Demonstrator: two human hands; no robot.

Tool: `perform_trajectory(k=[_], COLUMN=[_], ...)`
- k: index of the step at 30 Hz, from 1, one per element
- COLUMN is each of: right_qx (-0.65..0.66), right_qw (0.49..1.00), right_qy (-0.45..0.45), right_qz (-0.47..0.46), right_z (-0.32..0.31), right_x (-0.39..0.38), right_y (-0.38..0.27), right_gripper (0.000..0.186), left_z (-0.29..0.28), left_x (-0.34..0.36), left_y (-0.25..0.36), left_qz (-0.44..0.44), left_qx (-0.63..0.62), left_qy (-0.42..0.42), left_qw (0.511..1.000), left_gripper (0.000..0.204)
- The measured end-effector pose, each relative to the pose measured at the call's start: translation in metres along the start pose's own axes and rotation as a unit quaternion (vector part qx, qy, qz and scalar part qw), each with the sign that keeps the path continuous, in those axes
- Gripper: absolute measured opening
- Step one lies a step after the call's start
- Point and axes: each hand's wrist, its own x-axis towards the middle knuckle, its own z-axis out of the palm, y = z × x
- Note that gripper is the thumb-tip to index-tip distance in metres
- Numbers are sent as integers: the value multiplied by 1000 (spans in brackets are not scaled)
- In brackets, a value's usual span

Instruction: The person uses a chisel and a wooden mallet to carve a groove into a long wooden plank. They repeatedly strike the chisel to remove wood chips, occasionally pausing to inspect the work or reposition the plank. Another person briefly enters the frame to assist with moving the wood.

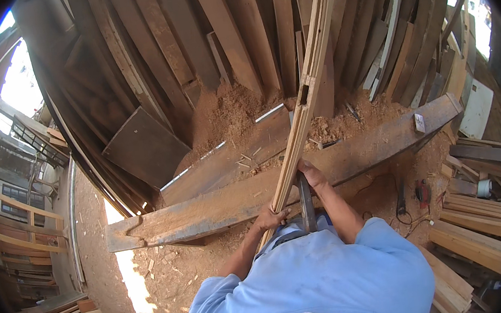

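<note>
A long, grooved wooden rail (301, 128) slants up from my lap across the thick bench beam, with a dark rectangular slot cut through it partway up. My left hand (270, 218) is closed around its lower end. Close along the rail's right side, my right hand (314, 174) is closed at the upper end of a dark, straight bar (307, 204) that runs down toward my lap. The bar's kind cannot be made out, and my right fingertips are partly hidden.
The heavy wooden beam (218, 202) lies crosswise before me, a small pale block (419, 123) on its right end. Boards (220, 32) lean behind it above sawdust (228, 113). A dark square panel (145, 147) stands left. A red tool (423, 193) and stacked timber (482, 243) lie right.
</note>
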Motion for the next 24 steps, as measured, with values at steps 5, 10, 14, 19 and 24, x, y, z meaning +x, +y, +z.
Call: perform_trajectory(k=[5, 10, 14, 19, 24], right_qx=[33, 14, 37, -24, -59], right_qw=[995, 974, 951, 902, 870], right_qy=[84, 206, 291, 411, 462], right_qz=[41, 90, 98, 133, 160], right_z=[-10, -13, -38, -80, -84], right_x=[4, -24, -57, -124, -155], right_y=[21, 6, 12, 15, 17], right_gripper=[61, 45, 35, 33, 34], left_z=[-19, -69, -132, -175, -205], left_x=[1, -31, -52, -72, -80], left_y=[-9, -13, -69, -37, -72], left_qz=[85, 92, -24, -110, -84], left_qx=[134, 151, 235, 327, 398], left_qy=[89, 118, 145, 126, 115], left_qw=[983, 977, 961, 930, 906], left_gripper=[56, 80, 83, 82, 67])
